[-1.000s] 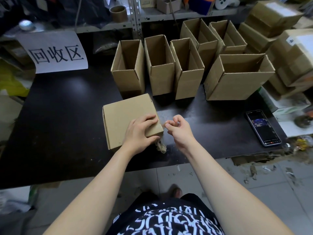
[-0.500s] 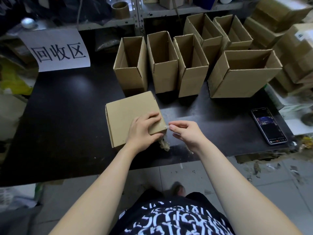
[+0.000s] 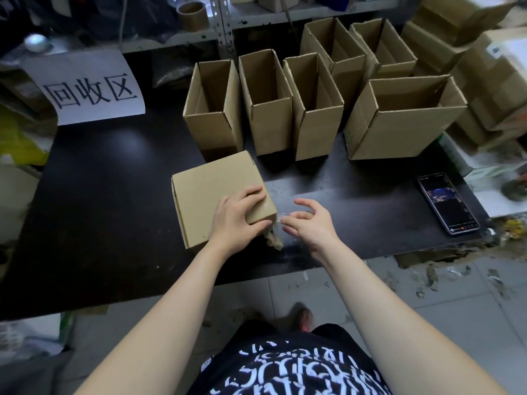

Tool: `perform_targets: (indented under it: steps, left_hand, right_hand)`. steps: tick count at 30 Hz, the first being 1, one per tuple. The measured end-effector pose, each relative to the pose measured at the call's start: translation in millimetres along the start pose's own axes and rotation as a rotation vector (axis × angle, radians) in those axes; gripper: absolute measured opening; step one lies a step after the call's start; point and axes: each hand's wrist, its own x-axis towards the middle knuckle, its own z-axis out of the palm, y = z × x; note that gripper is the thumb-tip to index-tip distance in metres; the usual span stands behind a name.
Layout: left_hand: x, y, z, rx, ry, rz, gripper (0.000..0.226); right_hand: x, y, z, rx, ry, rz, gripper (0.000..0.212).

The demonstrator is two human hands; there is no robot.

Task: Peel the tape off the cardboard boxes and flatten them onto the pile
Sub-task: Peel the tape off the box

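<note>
Tape (image 3: 274, 240) hangs at the box's (image 3: 208, 195) four-o'clock corner. The left hand (image 3: 235, 220) grips that corner; the right hand's (image 3: 310, 223) fingers (image 3: 291, 222) are spread, empty. Best to pinch close and peel low.

I'm at a glossy black tabletop (image 3: 99, 195) across mid-frame, grey metal shelving (image 3: 225, 27) up top, and pale grey floor tiles (image 3: 427, 323) littered with scraps lower right.

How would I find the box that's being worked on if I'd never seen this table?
Start at the black table with open boxes standing in a row along its back. Just in front of that row lies one closed box, its near corner gripped by the left hand. It is the only box there that is shut; the others stand open-topped.
</note>
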Motion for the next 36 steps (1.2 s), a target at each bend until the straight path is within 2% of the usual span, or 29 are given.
perform_targets:
  steps: [4,11,16,18,21,24,31,36]
  left_hand:
    - [0.8,-1.3,1.9,-0.011,0.000,-0.006,0.065]
    - [1.0,-1.6,3.5,-0.021,0.018,-0.007,0.057]
    - [-0.1,-7.5,7.4,-0.073,0.021,-0.003,0.043]
    - [-0.1,-7.3,7.3,-0.087,0.029,0.017,0.039]
    - [-0.6,-6.0,6.9,-0.105,0.042,0.033,0.036]
    - [-0.7,-6.0,6.4,-0.105,0.040,0.032,0.036]
    - [2.7,1.0,-0.6,-0.139,0.120,0.018,0.039]
    - [13.0,26.1,-34.2,-0.182,0.224,0.059,0.059]
  right_hand:
    - [1.1,-0.2,3.5,-0.012,-0.012,-0.046,0.045]
    - [6.9,11.3,9.8,0.008,0.026,-0.048,0.051]
    - [11.4,20.3,18.6,0.073,-0.010,0.037,0.028]
    - [12.7,21.2,17.6,0.060,-0.032,0.021,0.016]
    - [14.5,25.9,12.5,-0.029,-0.021,-0.038,0.008]
    - [15.7,31.0,9.5,-0.088,-0.010,-0.042,0.007]
    - [3.8,12.7,13.7,0.174,-0.004,0.013,0.018]
    - [-6.0,-31.2,19.0,0.253,-0.001,-0.169,0.014]
